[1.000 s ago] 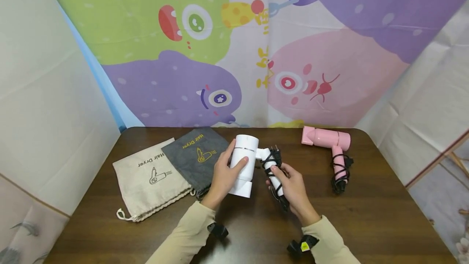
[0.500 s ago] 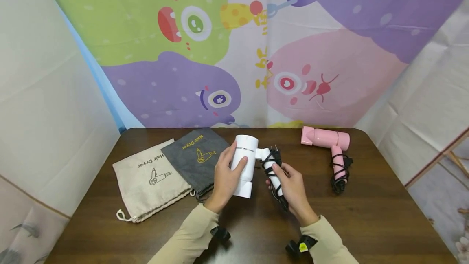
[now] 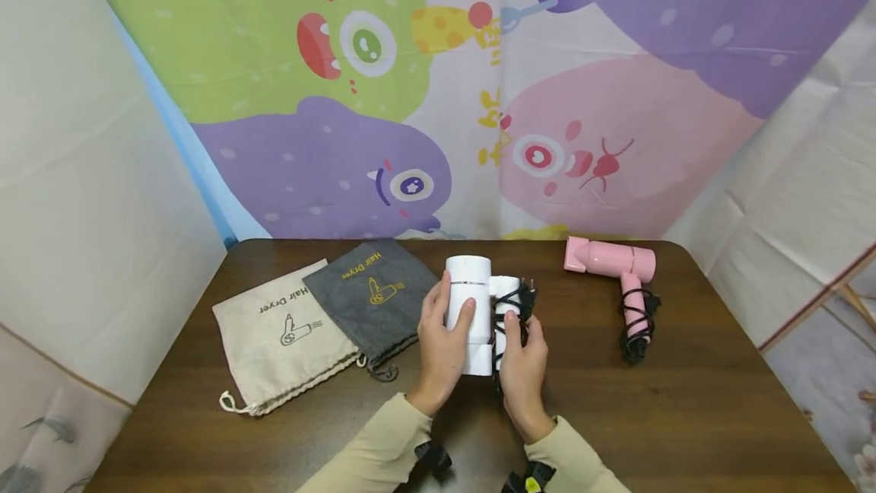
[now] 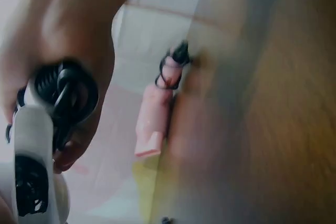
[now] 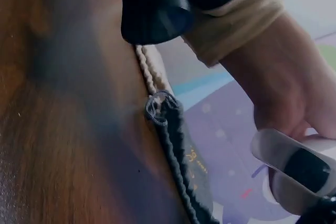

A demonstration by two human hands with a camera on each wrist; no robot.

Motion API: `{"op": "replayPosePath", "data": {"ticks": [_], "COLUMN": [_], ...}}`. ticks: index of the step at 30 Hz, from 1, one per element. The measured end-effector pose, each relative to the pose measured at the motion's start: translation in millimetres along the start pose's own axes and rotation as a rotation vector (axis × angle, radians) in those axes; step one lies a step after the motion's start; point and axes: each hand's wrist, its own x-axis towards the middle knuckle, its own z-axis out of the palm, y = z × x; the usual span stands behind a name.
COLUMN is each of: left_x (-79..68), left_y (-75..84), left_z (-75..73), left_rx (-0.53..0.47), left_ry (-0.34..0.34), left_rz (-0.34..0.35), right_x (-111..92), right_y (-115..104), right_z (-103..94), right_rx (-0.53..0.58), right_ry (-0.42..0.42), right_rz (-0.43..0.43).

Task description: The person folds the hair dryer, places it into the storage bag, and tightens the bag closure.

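Observation:
Above the middle of the table, both hands hold a white hair dryer (image 3: pixel 469 303). Its barrel is gripped by the left hand (image 3: pixel 442 348), thumb across the front. The right hand (image 3: pixel 524 364) grips the handle, which has a black cord (image 3: pixel 524 298) wound round it and a plug at its upper end. Handle and barrel lie side by side, folded nearly parallel. In the left wrist view the dryer's nozzle opening (image 4: pixel 31 184) faces the camera. Part of the handle is hidden behind the right fingers.
A pink hair dryer (image 3: pixel 610 259) with its cord wrapped lies at the back right of the wooden table (image 3: pixel 671 417). On the left, a beige drawstring bag (image 3: pixel 274 341) partly underlies a dark grey one (image 3: pixel 363 287), both printed "Hair Dryer". A cartoon-patterned cloth (image 3: pixel 465 97) hangs behind.
The right hand has swung the handle in toward the barrel, from angled out to nearly parallel. Both hands and the white hair dryer have shifted slightly, the left one rightward, the right one leftward.

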Motion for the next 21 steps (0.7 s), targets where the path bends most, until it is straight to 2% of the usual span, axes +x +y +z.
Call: {"op": "replayPosePath", "data": {"ticks": [3, 12, 21], "left_x": [-2.5, 1.7, 5.9], "left_y": [-2.1, -0.1, -1.8], "left_z": [0.5, -2.9, -4.6], "left_rx": [-0.024, -0.058, -0.065], "left_ry": [0.019, 0.01, 0.011], "left_rz": [-0.022, -0.051, -0.123], "right_x": [-3.0, 6.4, 11.5], "right_y": [3.2, 3.4, -1.8], "right_z": [4.0, 0.2, -2.0], "right_rx": [-0.022, -0.026, -0.066], "right_ry": [0.011, -0.074, -0.151], "right_rz": [0.0, 0.035, 0.044]}}
